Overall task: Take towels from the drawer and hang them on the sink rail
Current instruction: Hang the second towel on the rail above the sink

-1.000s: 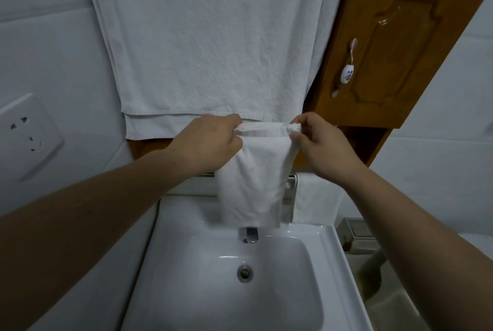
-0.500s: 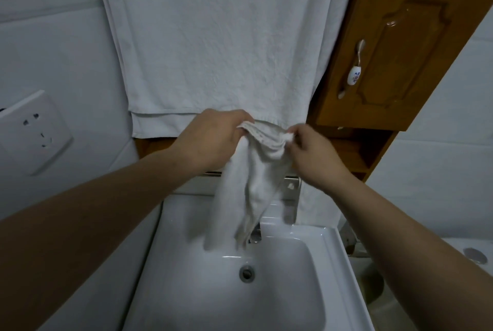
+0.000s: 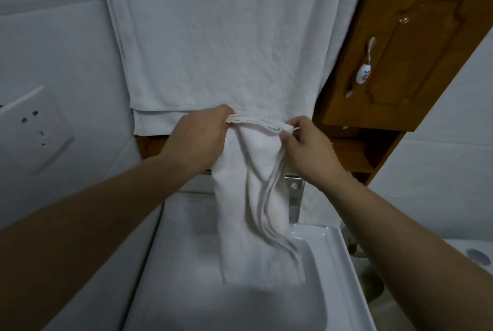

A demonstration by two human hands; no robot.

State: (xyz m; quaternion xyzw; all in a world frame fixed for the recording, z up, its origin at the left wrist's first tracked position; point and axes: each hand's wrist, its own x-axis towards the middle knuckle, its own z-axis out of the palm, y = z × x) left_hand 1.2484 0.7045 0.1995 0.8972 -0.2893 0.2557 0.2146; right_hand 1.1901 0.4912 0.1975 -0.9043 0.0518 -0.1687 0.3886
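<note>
A small white towel hangs down over the white sink, folded in several layers with its hems showing on the right. My left hand grips its top left corner and my right hand pinches the top right edge. Behind the towel a chrome rail with a metal bracket runs above the sink's back edge; most of the rail is hidden by the towel and my hands. A large white towel hangs flat on the wall above.
A wooden cabinet door with a ceramic handle sits at the upper right, with an open wooden shelf below it. A white wall socket is on the left wall. White tiled walls flank the sink.
The small towel has unfolded and now hangs longer into the sink basin. My hands have spread its top edge wider after bunching it together half a second ago.
</note>
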